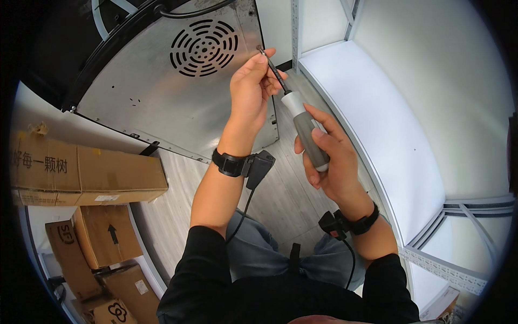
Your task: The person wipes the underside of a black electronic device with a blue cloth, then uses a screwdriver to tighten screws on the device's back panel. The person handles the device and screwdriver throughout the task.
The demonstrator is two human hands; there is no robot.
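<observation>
My right hand (337,156) is closed around the grey handle of a screwdriver (310,132) with a light collar and a long dark shaft. The shaft slants up and left to the edge of a metal panel (162,102). Thumb and fingers of my left hand (251,86) close around the shaft near its tip, by the panel's right edge. The tip meets a small dark spot there, perhaps a screw; my fingers partly cover it. Round vent slots (204,49) pierce the panel to the left of my left hand.
A black cable (194,12) runs across the panel's top. Cardboard boxes (116,170) are stacked at the left, several more (108,237) below. White shelving (372,119) with metal posts stands close on the right. Wood-look floor (172,216) lies beneath. Each wrist wears a strapped black device with a cable.
</observation>
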